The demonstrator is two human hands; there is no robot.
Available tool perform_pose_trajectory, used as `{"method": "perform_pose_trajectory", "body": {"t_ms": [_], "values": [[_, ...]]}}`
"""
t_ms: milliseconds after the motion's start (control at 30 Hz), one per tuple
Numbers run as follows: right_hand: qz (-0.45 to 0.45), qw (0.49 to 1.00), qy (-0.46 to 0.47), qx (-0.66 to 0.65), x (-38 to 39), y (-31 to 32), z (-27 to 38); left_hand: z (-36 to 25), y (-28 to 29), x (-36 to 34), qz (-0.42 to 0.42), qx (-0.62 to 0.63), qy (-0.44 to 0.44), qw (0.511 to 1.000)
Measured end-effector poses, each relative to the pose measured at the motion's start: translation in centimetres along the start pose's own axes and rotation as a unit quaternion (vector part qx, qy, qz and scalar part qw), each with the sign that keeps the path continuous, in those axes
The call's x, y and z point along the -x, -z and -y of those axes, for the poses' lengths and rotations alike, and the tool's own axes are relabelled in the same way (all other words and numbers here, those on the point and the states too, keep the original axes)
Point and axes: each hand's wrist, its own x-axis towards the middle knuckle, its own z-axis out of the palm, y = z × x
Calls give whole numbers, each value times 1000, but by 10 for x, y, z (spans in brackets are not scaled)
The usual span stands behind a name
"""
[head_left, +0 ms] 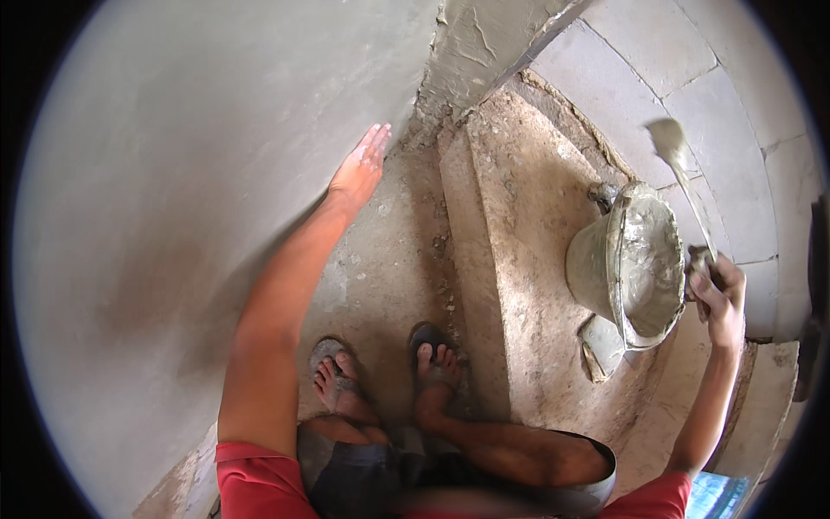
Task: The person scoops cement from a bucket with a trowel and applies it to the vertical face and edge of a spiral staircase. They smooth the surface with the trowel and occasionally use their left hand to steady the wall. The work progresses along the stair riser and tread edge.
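My right hand (719,294) grips a small trowel (668,143) by its handle. Its blade points away from me and carries grey, wet-looking stuff. Just left of that hand stands a bucket (596,268) smeared with grey mortar; its mouth is tipped toward the right and more mortar coats the inside. On the left, my left hand (361,169) is stretched out with straight fingers, close along the smooth grey plastered wall (190,156). Whether the palm presses on the wall is hidden. Nothing shows in that hand.
A rough stepped ledge (536,225) runs beneath the bucket, with a tile-like chunk (603,348) lying by it. Block walling (726,112) rises at the right. Freshly coated mortar (484,43) covers the far corner. My sandalled feet (432,363) stand on the dusty floor (380,259).
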Motion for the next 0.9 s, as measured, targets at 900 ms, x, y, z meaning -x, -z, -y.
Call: {"method": "perform_pose_trajectory", "body": {"t_ms": [900], "values": [[216, 972, -86, 31, -210, -170, 124, 3, -3, 9, -15, -46, -1, 999]]}}
